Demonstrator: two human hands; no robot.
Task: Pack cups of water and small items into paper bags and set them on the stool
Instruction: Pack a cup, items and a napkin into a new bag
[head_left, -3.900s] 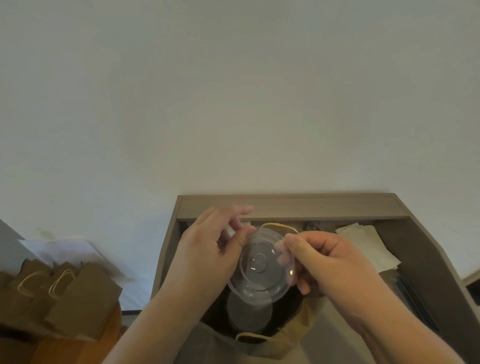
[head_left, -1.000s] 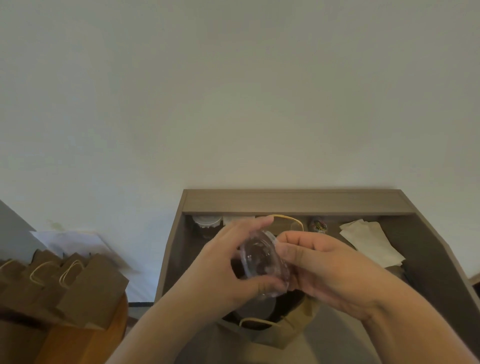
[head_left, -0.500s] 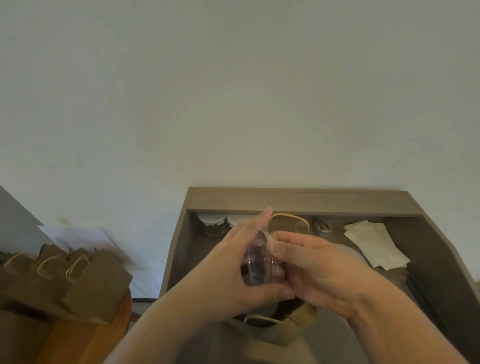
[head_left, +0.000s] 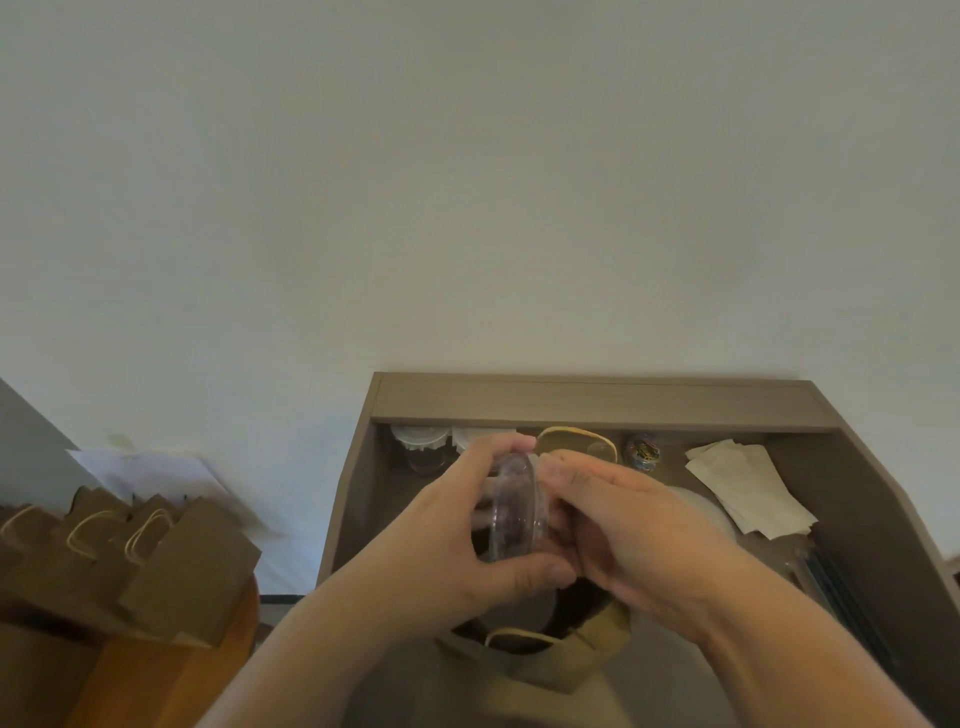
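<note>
**Layout.** At the far left, the stool (head_left: 218, 665) carries several brown paper bags (head_left: 171, 571) with cord handles, set close together. The desk (head_left: 597, 402) stands to its right, well apart from the stool. Two lidded cups (head_left: 421, 444) sit in the desk's back left corner.

**Left hand.** The left hand (head_left: 447, 551) holds a clear plastic piece (head_left: 511, 514). Its fingers curl over the upper rim and its thumb supports the lower rim. The piece is turned on edge, above the mouth of the open paper bag (head_left: 550, 665) that stands at the front of the desk. The view does not show whether the piece is a lid or a shallow cup.

**Right hand.** The right hand (head_left: 639, 535) pinches the same piece from the opposite side, fingertips against its face. Both hands are therefore occupied with it.

**Step in hand (judged).** The piece is probably being separated or oriented before it goes to a cup or into the bag.

1. Grip the rim only. Thin clear plastic is likely to flex and crack under pressure on the face.
2. Work directly above the bag mouth, so that a slip drops the piece inside.
3. Turn the piece level before lowering it.
4. Keep both wrists clear of the bag's handles, which could snag.

**Right side.** A small colourful item (head_left: 644, 453) lies at the back of the desk, and folded paper napkins (head_left: 748, 493) lie further right, ready for packing.
</note>
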